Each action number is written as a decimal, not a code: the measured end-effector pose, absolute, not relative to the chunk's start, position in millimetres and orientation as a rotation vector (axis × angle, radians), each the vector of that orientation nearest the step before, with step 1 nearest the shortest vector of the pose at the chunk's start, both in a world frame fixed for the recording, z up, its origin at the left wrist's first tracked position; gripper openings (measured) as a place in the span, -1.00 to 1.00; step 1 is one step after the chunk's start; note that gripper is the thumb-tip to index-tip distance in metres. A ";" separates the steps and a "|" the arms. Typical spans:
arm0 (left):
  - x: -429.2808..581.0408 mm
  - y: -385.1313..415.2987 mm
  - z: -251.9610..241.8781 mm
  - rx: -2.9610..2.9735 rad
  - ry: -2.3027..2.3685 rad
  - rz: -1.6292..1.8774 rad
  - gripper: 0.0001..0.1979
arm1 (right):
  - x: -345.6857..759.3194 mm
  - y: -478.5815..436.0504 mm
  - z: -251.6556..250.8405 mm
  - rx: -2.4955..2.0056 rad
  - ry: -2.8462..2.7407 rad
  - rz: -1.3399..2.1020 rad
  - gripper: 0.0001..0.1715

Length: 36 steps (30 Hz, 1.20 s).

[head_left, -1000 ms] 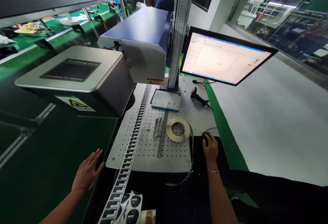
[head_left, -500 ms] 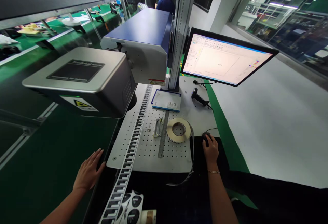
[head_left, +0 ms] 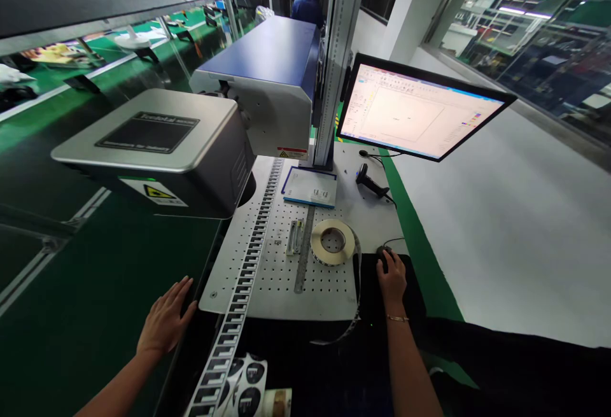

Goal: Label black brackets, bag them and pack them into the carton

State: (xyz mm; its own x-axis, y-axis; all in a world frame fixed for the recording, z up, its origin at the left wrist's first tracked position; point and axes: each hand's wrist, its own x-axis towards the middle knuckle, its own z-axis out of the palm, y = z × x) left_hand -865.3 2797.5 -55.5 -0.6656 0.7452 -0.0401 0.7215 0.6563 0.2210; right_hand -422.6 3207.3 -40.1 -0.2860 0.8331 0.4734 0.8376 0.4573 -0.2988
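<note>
My right hand (head_left: 392, 277) lies curled over a black computer mouse (head_left: 382, 252) on a black mat at the right of the perforated metal plate (head_left: 277, 277). My left hand (head_left: 165, 318) rests flat, fingers spread, on the green belt surface by the plate's left corner. A long strip of black-and-white labels (head_left: 248, 264) runs down the plate's left side and past my left hand. A roll of pale tape (head_left: 333, 240) and a steel ruler (head_left: 303, 251) lie on the plate. The tilted monitor (head_left: 420, 111) shows a pale drawing window.
A grey machine head (head_left: 157, 149) overhangs the left, with a blue-topped laser unit (head_left: 267, 73) on a metal column (head_left: 337, 54) behind. A blue-framed card (head_left: 309, 186) and a black handheld scanner (head_left: 370, 181) lie farther back. A person in blue (head_left: 307, 6) stands far behind.
Only the view has shifted slightly; both hands stay where they were. The small mark on the monitor's drawing window sits a little further left.
</note>
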 end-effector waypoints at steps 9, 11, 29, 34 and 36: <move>-862.1 2801.4 -50.1 1.201 2.755 0.325 -0.38 | -420.2 3199.6 -32.0 -1.329 -2.081 -0.013 -0.44; -858.9 2804.1 -43.5 1.190 2.742 0.348 -0.40 | -416.3 3175.0 -27.2 -1.313 -2.055 0.023 -0.41; -870.1 2855.8 -6.0 1.543 2.421 0.441 -0.49 | -407.2 2910.7 14.4 -1.269 -2.238 0.665 -0.53; -886.4 2935.5 -1.4 1.820 2.102 0.362 -0.45 | -414.5 2883.2 11.6 -1.271 -2.293 0.693 -0.57; -893.4 2952.5 -5.2 1.847 2.037 0.318 -0.41 | -410.0 2877.1 13.9 -1.289 -2.298 0.694 -0.58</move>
State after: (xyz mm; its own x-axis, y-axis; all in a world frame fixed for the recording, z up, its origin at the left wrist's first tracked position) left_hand -893.4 2952.5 -5.2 -0.0712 0.9901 -0.1207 0.9061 0.1148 0.4072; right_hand -410.0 2877.1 13.9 -0.4858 0.8671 0.1107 0.6607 0.4471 -0.6030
